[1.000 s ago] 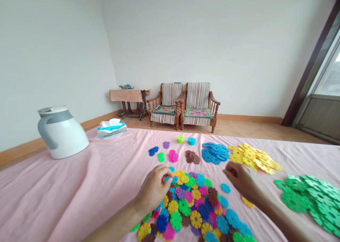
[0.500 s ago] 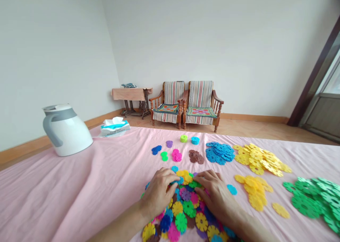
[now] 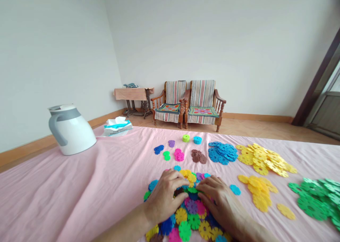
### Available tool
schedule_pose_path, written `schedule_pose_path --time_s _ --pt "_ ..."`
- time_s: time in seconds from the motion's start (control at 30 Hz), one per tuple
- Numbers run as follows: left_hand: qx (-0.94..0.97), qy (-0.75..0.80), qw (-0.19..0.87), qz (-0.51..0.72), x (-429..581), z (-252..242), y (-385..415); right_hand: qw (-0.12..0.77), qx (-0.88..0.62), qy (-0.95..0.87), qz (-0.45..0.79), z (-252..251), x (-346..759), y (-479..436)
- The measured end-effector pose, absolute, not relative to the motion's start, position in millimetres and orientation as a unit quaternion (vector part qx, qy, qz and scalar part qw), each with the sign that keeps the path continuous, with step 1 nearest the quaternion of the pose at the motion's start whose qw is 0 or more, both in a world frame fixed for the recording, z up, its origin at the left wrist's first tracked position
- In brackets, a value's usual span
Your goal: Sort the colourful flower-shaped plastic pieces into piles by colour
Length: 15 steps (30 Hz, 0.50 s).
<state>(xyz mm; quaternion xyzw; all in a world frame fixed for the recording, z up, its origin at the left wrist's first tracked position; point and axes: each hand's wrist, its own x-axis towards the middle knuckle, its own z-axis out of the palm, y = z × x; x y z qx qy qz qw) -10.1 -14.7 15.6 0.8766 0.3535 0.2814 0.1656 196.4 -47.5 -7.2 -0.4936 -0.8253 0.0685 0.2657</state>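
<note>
A mixed pile of flat, notched plastic discs (image 3: pixel 191 206) in many colours lies at the near middle of the pink cloth. My left hand (image 3: pixel 167 194) rests on its left side, fingers bent toward the centre, thumb apart. On the right side my right hand (image 3: pixel 221 196) lies with curled fingertips at a green disc (image 3: pixel 192 190). The fingertips of both hands are close together over the discs; whether either pinches one is not clear. Beyond the hands are small groups of blue, purple, lime, pink and brown discs (image 3: pixel 198 156).
A larger blue heap (image 3: pixel 222 153), yellow heaps (image 3: pixel 264 159) and a green heap (image 3: pixel 316 197) spread to the right. At the left stand a white and grey jug (image 3: pixel 75 132) and a tissue box (image 3: pixel 117 127). Two wooden chairs (image 3: pixel 203 111) are beyond the cloth (image 3: pixel 66 192).
Both hands have drawn closer together over the pile, the left one moving right. Discs between them have shifted. The whole view has moved slightly.
</note>
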Motion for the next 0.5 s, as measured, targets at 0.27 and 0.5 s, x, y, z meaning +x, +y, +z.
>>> schedule_pose_path --time_s 0.27,0.5 --pt "0.895 0.352 0.110 0.251 4.1 15.4 -21.6 0.294 -0.481 -0.823 0.061 -4.8 192.4 -50.7" --pt "0.800 0.441 0.147 0.379 -15.4 13.3 15.1 0.367 -0.555 -0.743 0.073 -6.1 212.6 -42.2"
